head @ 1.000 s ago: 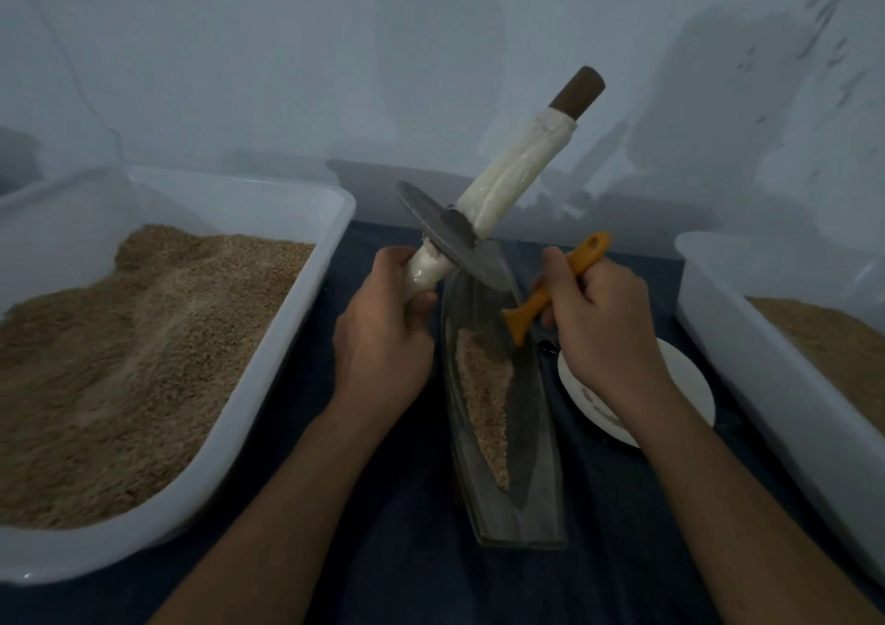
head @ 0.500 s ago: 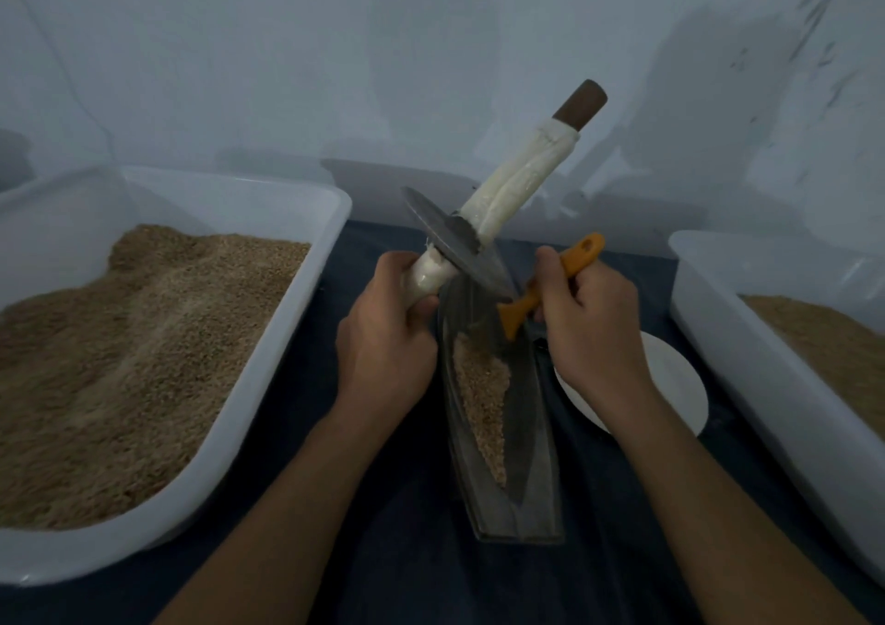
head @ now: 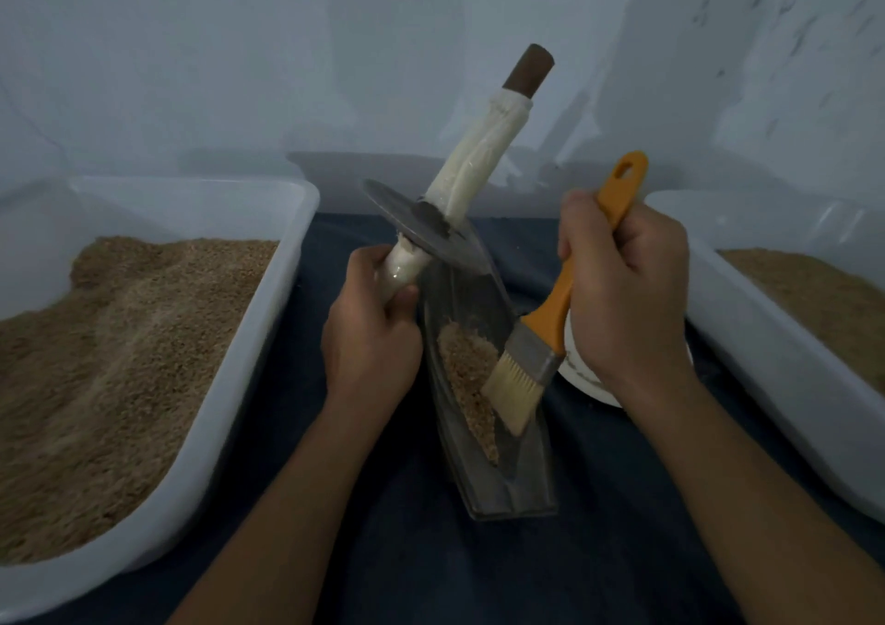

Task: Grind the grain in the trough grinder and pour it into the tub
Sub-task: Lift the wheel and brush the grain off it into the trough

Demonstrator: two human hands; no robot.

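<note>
Grain (head: pixel 467 375), brown and crushed, lies along the long grey metal trough (head: pixel 507 476), maybe touching the orange brush (head: pixel 529 351) the right hand (head: pixel 627 289) grips.

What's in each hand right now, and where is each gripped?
The left hand grips the grinding wheel's wrapped axle below the disc. The right hand grips the brush around the middle of its orange handle.

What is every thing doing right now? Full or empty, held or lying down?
left hand: grips the wheel's handle
grinding wheel: lifted, tilted
trough: on the table, holds some grain
grain: piled in the trough
right hand: grips the brush
brush: bristles down in the trough
left tub: holds grain
right tub: holds grain
</note>
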